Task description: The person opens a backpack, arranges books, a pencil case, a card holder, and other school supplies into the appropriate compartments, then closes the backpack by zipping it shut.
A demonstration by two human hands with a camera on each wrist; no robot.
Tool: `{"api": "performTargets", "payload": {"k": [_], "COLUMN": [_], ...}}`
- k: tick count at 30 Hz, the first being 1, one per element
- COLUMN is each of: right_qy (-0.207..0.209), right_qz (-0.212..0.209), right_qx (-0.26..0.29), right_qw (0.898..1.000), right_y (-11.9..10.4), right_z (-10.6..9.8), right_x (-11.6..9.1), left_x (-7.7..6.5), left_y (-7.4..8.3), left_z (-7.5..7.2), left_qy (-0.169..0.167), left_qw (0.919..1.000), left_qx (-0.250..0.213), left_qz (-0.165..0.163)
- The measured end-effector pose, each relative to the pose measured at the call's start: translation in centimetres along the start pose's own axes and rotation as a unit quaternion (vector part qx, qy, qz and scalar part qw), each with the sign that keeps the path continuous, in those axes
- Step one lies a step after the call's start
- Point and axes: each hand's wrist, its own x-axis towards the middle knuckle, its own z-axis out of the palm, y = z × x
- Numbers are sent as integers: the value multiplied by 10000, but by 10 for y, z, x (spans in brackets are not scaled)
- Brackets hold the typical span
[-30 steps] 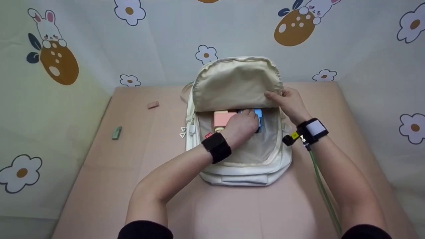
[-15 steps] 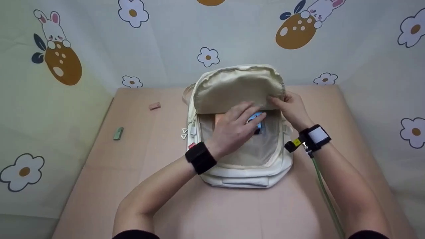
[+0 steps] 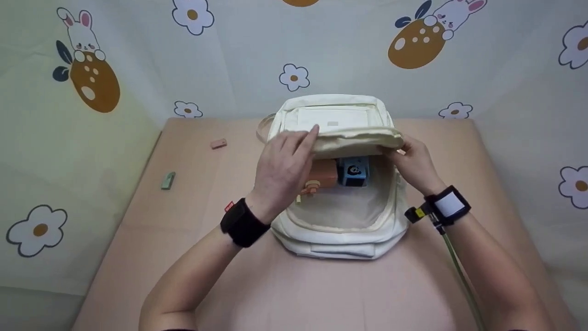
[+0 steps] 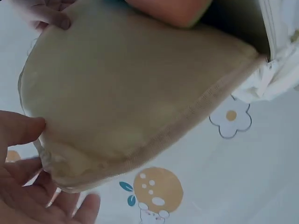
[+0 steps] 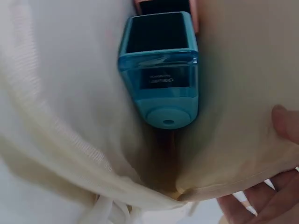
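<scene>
A cream backpack [image 3: 347, 236] lies on the table with its front flap [image 3: 353, 142] half lowered over the open compartment. My left hand [image 3: 285, 170] pinches the flap's rim on the left, thumb inside and fingers outside. On the right, my right hand [image 3: 413, 161] grips the same rim, its thumb on the inner lining [image 4: 117, 93]. Inside the compartment sits a blue pencil sharpener [image 5: 166, 88] with a panda picture and a small round hole in its end. Beside it is an orange-pink boxy item [image 3: 324, 172], partly hidden by my left hand.
A small pink block [image 3: 218, 144] and a small green block [image 3: 168, 180] lie on the pink tabletop [image 3: 193, 257], left of the backpack. A patterned curtain [image 3: 248, 55] stands behind the table. A green cable [image 3: 461, 271] runs along my right forearm.
My left hand has come out of the compartment and moved left onto the flap's edge. The flap has folded down toward me, showing its outside, with the right hand holding it throughout.
</scene>
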Motion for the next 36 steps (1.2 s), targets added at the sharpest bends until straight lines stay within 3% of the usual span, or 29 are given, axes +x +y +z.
{"api": "performTargets", "payload": {"k": [6,13,20,25,33,36], "right_qy": [122,94,-93,-51,-191,-37], "right_qz": [-812,-1974,-2144,-2537,-3756,-3815], "right_qx": [-708,-1605,-2179,-2184,-2331,-2411], "right_qw": [9941,9671,9521,9423,8968,8924], "right_y": [5,19,27,30,24,21], "right_z": [1,8,14,15,27,36], "right_x": [-20,-45,-72,-89,-109,-113], "left_x": [-26,-61,-89,-99,-108,-110], "left_y": [19,35,37,34,27,26], "left_z": [-2,6,19,24,31,34], "left_qy": [-285,-742,-1324,-1626,-1727,-1732], "left_qw": [9973,9906,9796,9732,9679,9677], "left_qx": [-601,-440,-221,-57,35,56], "left_qz": [326,1057,1499,1627,1828,1833]}}
